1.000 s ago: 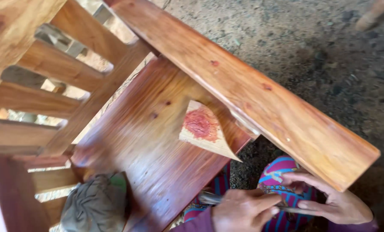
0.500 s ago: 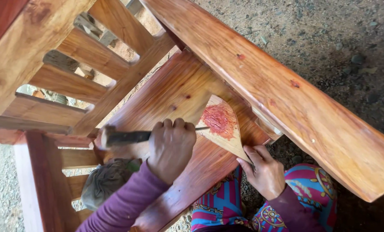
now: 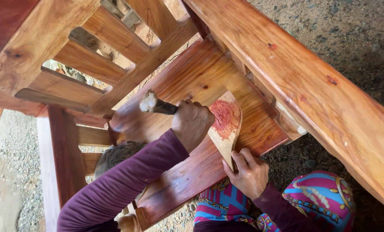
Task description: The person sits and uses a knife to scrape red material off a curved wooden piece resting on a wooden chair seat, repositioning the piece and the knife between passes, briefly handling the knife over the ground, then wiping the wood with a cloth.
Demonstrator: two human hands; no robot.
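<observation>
On the reddish polished wooden seat panel (image 3: 187, 81) we see the left hand (image 3: 192, 122) clenched around a dark worn-ended tool handle (image 3: 157, 104) while the right hand (image 3: 250, 174) pinches a pale wooden paddle smeared with red paste (image 3: 225, 122), whose tilt could plausibly drip paste onto clean wood.

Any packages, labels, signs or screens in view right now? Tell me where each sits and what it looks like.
None in view: no package, label, sign or screen.
Nearest flat piece: a pale wooden board smeared with red paste, held by the right hand on the reddish wooden seat.
Left hand: grips a dark-handled tool.
</observation>
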